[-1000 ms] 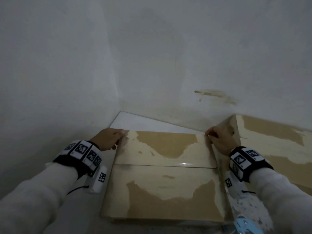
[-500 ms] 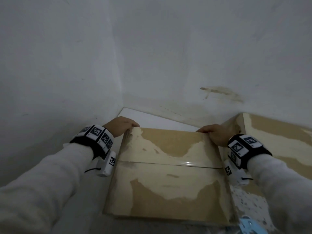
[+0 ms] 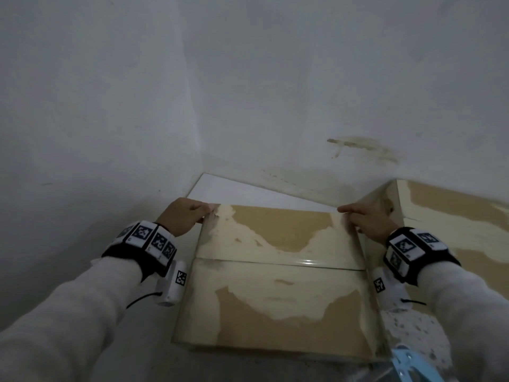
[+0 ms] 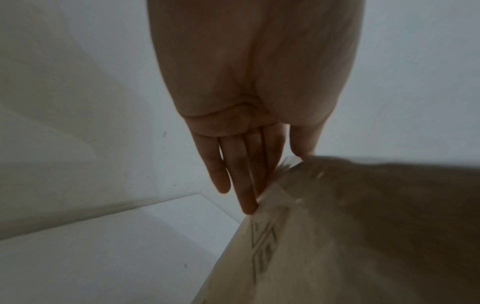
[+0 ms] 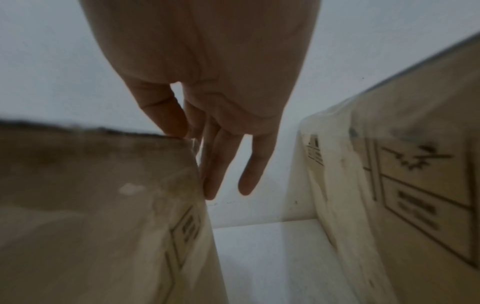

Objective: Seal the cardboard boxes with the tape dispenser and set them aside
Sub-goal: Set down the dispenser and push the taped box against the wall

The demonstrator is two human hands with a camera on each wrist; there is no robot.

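Observation:
A taped cardboard box [image 3: 278, 285] with closed flaps and torn pale patches lies in front of me, near a wall corner. My left hand [image 3: 184, 216] is at its far left corner, with straight fingers [image 4: 239, 174] flat along the box [image 4: 363, 226] side and the thumb on the top edge. My right hand [image 3: 369, 221] mirrors it at the far right corner, fingers [image 5: 223, 160] straight down the side of the box [image 5: 91, 195]. A light blue tape dispenser [image 3: 410, 365] shows at the bottom right edge, partly cut off.
A second taped cardboard box [image 3: 454, 216] stands close on the right, with a narrow gap to the first [image 5: 402, 185]. White walls meet in a corner just behind. A white floor surface [image 3: 248, 194] lies beyond the box; a speckled floor [image 3: 413, 332] shows at the right.
Both hands have gone from curled over the box's far edge to straight fingers along its sides. The box has shifted slightly toward the wall corner.

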